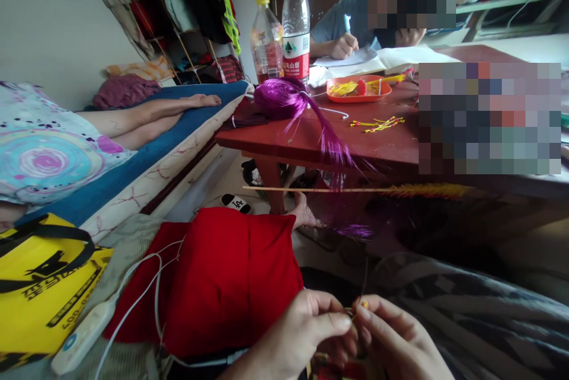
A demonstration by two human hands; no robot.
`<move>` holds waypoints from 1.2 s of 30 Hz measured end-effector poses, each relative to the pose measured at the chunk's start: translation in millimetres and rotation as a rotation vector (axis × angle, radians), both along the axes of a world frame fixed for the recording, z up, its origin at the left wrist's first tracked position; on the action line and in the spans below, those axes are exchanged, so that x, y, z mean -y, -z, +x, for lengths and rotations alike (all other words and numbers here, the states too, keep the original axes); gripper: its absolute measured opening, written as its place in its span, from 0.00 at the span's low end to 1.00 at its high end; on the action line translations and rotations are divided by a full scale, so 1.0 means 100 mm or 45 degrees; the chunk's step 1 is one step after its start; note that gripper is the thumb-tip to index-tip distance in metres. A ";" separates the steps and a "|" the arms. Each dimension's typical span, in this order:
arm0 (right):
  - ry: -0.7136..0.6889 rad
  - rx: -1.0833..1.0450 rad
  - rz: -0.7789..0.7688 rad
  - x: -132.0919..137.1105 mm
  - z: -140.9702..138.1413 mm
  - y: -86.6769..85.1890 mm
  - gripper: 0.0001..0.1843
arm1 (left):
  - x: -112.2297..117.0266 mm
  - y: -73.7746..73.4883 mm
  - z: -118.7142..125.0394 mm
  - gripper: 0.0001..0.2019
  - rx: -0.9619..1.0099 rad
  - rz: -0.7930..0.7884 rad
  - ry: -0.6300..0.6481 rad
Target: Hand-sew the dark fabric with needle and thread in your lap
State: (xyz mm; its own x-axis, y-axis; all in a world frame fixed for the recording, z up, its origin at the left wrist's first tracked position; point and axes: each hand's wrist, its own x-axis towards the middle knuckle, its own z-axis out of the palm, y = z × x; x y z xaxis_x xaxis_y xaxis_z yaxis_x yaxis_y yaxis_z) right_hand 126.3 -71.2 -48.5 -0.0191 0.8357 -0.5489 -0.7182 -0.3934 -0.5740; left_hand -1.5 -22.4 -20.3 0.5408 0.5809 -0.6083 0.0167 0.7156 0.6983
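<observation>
Pinched between the thumb and fingertips of the right hand [398,332] is a small yellow piece [365,305], a thin dark strand [365,276] rising beside it; the left hand [306,329] curls in close, though whether it also holds the piece cannot be told. Red cloth [235,279] lies beside the left hand. Beyond, a red table [278,133] bears shiny purple strands [280,95], thin yellow stems [382,124] and an orange tray [358,99]. Across it, a person [333,21] writes with a pen [347,23]
</observation>
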 end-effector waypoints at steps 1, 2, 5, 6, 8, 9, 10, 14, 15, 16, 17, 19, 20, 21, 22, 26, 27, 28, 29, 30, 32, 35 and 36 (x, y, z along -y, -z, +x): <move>-0.015 -0.010 0.035 0.00 0.00 0.00 0.13 | 0.00 0.01 0.00 0.12 0.020 -0.071 -0.020; -0.031 -0.028 0.063 -0.01 0.00 0.00 0.13 | 0.00 0.01 0.00 0.12 0.031 -0.120 -0.038; -0.076 -0.069 0.095 0.00 0.00 0.02 0.12 | -0.01 0.01 -0.01 0.13 0.053 -0.178 -0.039; -0.084 -0.056 0.100 0.01 0.00 0.03 0.12 | -0.01 0.00 -0.01 0.13 0.059 -0.183 -0.029; -0.096 -0.006 0.103 0.02 0.01 0.07 0.12 | -0.02 0.00 -0.01 0.13 0.066 -0.175 -0.017; -0.102 0.015 0.097 0.03 0.01 0.08 0.12 | -0.02 0.00 -0.02 0.13 0.062 -0.169 -0.015; -0.111 0.029 0.090 0.03 0.02 0.10 0.12 | -0.03 0.00 -0.02 0.12 0.055 -0.165 -0.015; -0.173 0.033 0.092 0.03 0.06 0.12 0.11 | -0.05 0.01 -0.04 0.11 0.044 -0.173 -0.005; -0.186 0.038 0.097 0.03 0.07 0.12 0.11 | -0.05 0.02 -0.04 0.11 0.053 -0.179 0.003; -0.191 0.045 0.096 0.03 0.08 0.12 0.11 | -0.05 0.03 -0.04 0.11 0.064 -0.184 0.015; -0.188 0.055 0.092 0.03 0.08 0.12 0.11 | -0.05 0.04 -0.05 0.11 0.075 -0.190 0.023; -0.188 0.069 0.093 0.03 0.08 0.11 0.11 | -0.06 0.05 -0.05 0.11 0.087 -0.203 0.032; -0.196 0.069 0.097 0.03 0.08 0.11 0.12 | -0.06 0.05 -0.05 0.11 0.089 -0.209 0.032; -0.206 0.072 0.104 0.02 0.07 0.10 0.12 | -0.06 0.05 -0.04 0.11 0.087 -0.215 0.031; -0.208 0.081 0.111 0.02 0.07 0.10 0.12 | -0.06 0.05 -0.04 0.11 0.083 -0.220 0.031; -0.178 0.127 0.108 0.01 0.04 0.11 0.13 | -0.06 0.05 -0.03 0.12 0.083 -0.233 0.031; -0.162 0.136 0.103 0.01 0.03 0.12 0.13 | -0.06 0.04 -0.04 0.12 0.085 -0.235 0.029; -0.152 0.143 0.096 0.01 0.03 0.14 0.14 | -0.06 0.04 -0.04 0.13 0.087 -0.233 0.027; -0.139 0.153 0.087 0.02 0.02 0.15 0.14 | -0.06 0.04 -0.04 0.13 0.086 -0.226 0.027; -0.127 0.164 0.077 0.03 0.02 0.17 0.14 | -0.06 0.04 -0.04 0.14 0.083 -0.213 0.030; -0.127 0.167 0.054 0.04 0.01 0.21 0.14 | -0.05 0.04 -0.04 0.14 0.065 -0.170 0.044; -0.176 0.163 0.075 0.05 0.00 0.22 0.15 | -0.05 0.03 -0.04 0.15 0.030 -0.106 0.083; -0.178 0.170 0.084 0.05 0.00 0.21 0.15 | -0.05 0.03 -0.03 0.15 0.022 -0.092 0.090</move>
